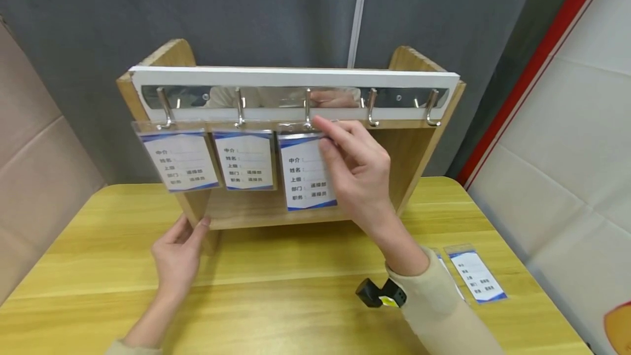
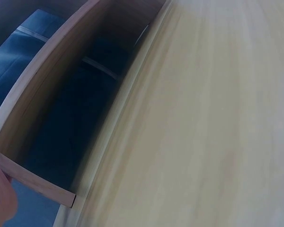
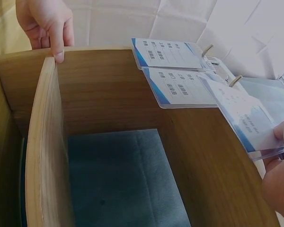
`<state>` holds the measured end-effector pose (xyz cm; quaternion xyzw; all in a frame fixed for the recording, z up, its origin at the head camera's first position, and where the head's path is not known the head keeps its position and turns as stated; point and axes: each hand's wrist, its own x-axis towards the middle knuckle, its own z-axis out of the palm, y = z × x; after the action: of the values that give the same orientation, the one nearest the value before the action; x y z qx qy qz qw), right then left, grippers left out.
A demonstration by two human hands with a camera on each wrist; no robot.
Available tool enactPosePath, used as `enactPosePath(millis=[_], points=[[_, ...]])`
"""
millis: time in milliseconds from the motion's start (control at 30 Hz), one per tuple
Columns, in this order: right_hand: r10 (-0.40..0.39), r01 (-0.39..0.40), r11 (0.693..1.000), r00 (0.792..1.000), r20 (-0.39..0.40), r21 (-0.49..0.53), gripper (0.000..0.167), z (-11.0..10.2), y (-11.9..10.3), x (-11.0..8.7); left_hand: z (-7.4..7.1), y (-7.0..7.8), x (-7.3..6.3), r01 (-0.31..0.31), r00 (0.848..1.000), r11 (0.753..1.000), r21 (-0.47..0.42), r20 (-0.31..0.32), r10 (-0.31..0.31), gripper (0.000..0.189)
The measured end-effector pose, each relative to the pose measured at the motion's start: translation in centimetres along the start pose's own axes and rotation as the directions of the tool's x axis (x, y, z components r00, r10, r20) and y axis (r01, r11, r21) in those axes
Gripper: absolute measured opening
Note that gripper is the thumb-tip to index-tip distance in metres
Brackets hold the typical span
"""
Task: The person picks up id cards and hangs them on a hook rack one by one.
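In the head view, pinching a badge with right hand at middle hook, upper front edge of wooden rack; gripping its lower left corner with left hand. Left wrist: touching rack's corner. Right wrist: pinching badge beside two hanging badges.

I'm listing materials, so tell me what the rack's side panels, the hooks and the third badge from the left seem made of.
Side panels: probably wood or wood-look board, matt; brown grain shows.
Hooks: shiny metal, perhaps chromed, given their bright silvery highlights.
Third badge: seemingly a printed paper card in clear, glossy plastic, given its transparent top margin.
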<state>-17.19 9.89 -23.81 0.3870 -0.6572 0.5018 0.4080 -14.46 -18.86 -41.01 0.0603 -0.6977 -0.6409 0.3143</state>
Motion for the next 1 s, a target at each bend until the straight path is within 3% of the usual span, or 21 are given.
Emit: enactPosePath(millis=[533, 800, 1000], points=[[0.072, -0.072, 0.996, 0.997, -0.002, 0.046, 0.028, 0.08, -0.73, 0.2, 0.05, 0.2, 0.24, -0.008, 1.0, 1.0, 0.008, -0.007, 0.008, 0.038], [0.205, -0.205, 0.977, 0.979, 0.01, 0.066, 0.029, 0.27, -0.48, 0.2, -0.01, -0.02, 0.21, 0.0, 1.0, 1.0, 0.003, -0.002, 0.0, 0.039], [0.182, -0.182, 0.982, 0.983, 0.003, 0.053, 0.03, 0.48, -0.18, 0.01, -0.06, -0.2, 0.16, 0.0, 1.0, 1.0, 0.003, 0.0, 0.0, 0.038]])
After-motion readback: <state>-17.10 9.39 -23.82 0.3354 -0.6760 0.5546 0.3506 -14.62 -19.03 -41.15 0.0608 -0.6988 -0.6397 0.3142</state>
